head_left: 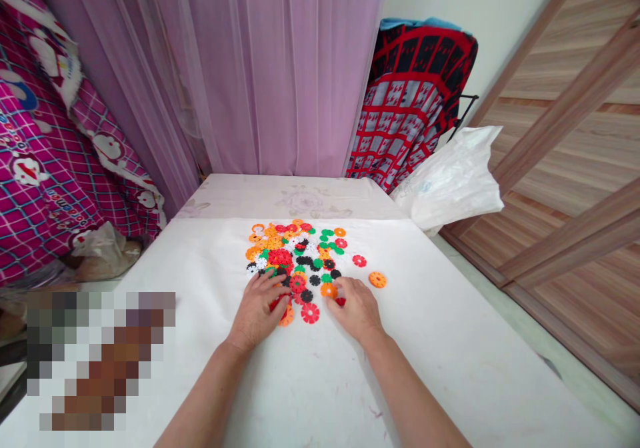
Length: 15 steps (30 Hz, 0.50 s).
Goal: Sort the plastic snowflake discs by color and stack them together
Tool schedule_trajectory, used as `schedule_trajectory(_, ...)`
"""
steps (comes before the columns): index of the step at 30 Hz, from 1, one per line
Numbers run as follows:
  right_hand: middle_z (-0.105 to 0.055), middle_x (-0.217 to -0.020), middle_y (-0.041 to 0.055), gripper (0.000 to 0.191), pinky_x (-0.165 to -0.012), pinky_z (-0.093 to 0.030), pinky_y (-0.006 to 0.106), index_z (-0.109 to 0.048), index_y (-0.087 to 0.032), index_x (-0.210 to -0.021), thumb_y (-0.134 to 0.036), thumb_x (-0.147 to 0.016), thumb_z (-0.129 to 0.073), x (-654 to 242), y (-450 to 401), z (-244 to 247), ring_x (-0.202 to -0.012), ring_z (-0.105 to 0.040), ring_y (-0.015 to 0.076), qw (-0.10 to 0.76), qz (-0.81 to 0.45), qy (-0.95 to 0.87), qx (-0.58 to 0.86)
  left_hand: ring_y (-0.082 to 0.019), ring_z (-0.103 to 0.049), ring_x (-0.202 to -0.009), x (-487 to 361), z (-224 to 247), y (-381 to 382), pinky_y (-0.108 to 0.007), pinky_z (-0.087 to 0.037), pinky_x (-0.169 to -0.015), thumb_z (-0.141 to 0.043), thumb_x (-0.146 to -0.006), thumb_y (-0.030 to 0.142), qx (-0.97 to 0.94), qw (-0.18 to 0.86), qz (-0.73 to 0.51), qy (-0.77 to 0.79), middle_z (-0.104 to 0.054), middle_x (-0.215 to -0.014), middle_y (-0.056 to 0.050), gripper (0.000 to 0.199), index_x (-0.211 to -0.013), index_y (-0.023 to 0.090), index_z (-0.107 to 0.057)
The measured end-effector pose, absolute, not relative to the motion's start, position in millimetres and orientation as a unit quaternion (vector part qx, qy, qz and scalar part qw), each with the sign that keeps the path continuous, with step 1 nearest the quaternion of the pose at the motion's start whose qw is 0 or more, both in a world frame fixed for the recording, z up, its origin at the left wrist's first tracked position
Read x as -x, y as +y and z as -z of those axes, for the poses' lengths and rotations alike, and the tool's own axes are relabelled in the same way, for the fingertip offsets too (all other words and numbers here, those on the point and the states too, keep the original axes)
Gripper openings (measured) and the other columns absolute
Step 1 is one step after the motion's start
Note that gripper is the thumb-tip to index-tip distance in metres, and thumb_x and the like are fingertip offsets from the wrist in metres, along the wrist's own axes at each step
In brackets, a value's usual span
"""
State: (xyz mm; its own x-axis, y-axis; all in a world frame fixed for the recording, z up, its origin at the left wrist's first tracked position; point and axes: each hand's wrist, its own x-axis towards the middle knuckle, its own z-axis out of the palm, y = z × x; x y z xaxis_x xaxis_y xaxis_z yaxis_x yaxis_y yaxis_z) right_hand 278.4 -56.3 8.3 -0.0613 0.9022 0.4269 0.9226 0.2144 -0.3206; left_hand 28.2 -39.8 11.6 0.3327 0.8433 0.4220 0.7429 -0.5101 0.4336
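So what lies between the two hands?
Between the left hand and right hand, the head view shows a red disc, a black disc and other discs.

Both hands (305, 305) touching near edge of colored notched discs (280, 257), spread on white-covered table (300, 388).

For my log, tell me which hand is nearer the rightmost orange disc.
Right: the right hand is just left of the orange disc; the left hand is much farther left.

Bright, soft light, with faint shadows beside the hands (354, 307); wide-angle stretching bends the edges (a blocky blur hides the lower left).
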Motion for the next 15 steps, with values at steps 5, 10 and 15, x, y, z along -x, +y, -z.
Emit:
schedule_trajectory(5,-0.069,-0.085,0.0040,0.023,-0.074,-0.042,0.033,-0.063,-0.023,-0.096,-0.027,-0.073,-0.065,-258,-47,-7,-0.082,-0.061,0.0222,0.256,0.031,-0.743,0.617,-0.030,-0.059,-0.121,-28,-12,-39,-0.060,-0.039,-0.106,-0.051,-0.089,0.034,-0.816,0.073,-0.298,0.490,-0.071,-0.120,-0.004,0.026,-0.099,0.033,-0.075)
schedule_trajectory(10,-0.071,-0.093,0.0036,0.028,-0.079,-0.044,0.033,-0.061,-0.023,-0.100,-0.029,-0.074,-0.064,-278,-42,-8,-0.084,-0.063,0.0211,0.319,0.028,-0.713,0.624,-0.030,-0.060,-0.120,-27,-12,-39,-0.060,-0.039,-0.106,-0.050,-0.089,0.034,-0.812,0.076,-0.308,0.490,-0.071,-0.119,-0.004,0.026,-0.097,0.031,-0.075)
schedule_trajectory(15,-0.071,-0.092,0.0042,0.032,-0.074,-0.044,0.034,-0.059,-0.023,-0.100,-0.040,-0.073,-0.064,-351,-42,-11,-0.081,-0.063,0.0222,0.339,0.053,-0.577,0.741,-0.029,-0.060,-0.120,-27,-11,-38,-0.060,-0.039,-0.107,-0.049,-0.089,0.034,-0.811,0.078,-0.310,0.490,-0.071,-0.120,-0.004,0.027,-0.097,0.032,-0.075)
